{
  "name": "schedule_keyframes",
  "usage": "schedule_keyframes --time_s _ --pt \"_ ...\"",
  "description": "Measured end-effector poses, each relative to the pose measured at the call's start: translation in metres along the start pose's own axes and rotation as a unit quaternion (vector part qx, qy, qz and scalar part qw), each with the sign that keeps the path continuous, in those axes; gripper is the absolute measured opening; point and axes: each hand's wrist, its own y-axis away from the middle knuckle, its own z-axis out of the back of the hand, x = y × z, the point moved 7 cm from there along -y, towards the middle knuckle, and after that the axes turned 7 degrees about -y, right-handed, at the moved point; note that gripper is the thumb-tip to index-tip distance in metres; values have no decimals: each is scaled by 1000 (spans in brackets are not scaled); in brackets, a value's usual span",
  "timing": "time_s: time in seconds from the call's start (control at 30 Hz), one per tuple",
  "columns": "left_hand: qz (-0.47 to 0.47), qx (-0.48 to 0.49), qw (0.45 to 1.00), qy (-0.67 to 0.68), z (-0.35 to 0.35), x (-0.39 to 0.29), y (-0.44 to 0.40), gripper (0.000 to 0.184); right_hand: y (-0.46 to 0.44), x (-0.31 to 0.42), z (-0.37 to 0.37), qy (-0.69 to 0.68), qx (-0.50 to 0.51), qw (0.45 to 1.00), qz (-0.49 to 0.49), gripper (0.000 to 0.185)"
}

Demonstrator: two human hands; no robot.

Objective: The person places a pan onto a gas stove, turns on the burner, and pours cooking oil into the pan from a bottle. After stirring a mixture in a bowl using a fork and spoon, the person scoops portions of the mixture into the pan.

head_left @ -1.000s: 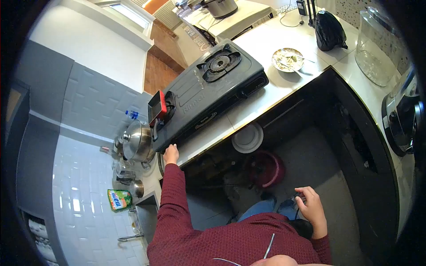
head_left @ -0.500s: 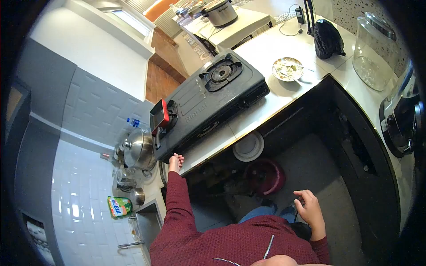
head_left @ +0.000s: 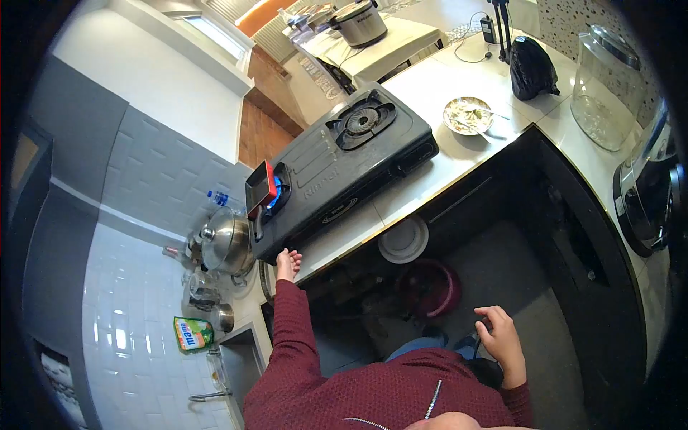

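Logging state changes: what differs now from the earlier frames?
A blue flame now shows at the burner under the red rectangular pan. The left hand uncurled somewhat by the front of the gas stove; contact is unclear. Unchanged: pan placement, empty right hand, bowl beside the stove.

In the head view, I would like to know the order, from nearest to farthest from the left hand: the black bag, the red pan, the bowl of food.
From the left hand:
1. Red pan: on the left end of the stove.
2. Bowl of food: on the counter, right of the stove.
3. Black bag: farther right, beyond the bowl.
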Motion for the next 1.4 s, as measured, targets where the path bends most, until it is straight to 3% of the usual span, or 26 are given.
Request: schedule_keyframes --time_s 0.13,0.23,0.63,1.4 --pt "-5 12 1000 -27 -4 -4 7 40 3 -1 3 4 -8 1000 9 25" --pt "-73 23 994 -79 2 -3 -5 42 3 -2 3 9 -6 1000 13 26" --pt "-96 -59 957 -269 5 -18 2 42 5 -4 2 19 -20 998 51 25" --pt "-145 -89 903 -394 8 -28 -7 45 9 -7 0 3 4 1000 -1 26"
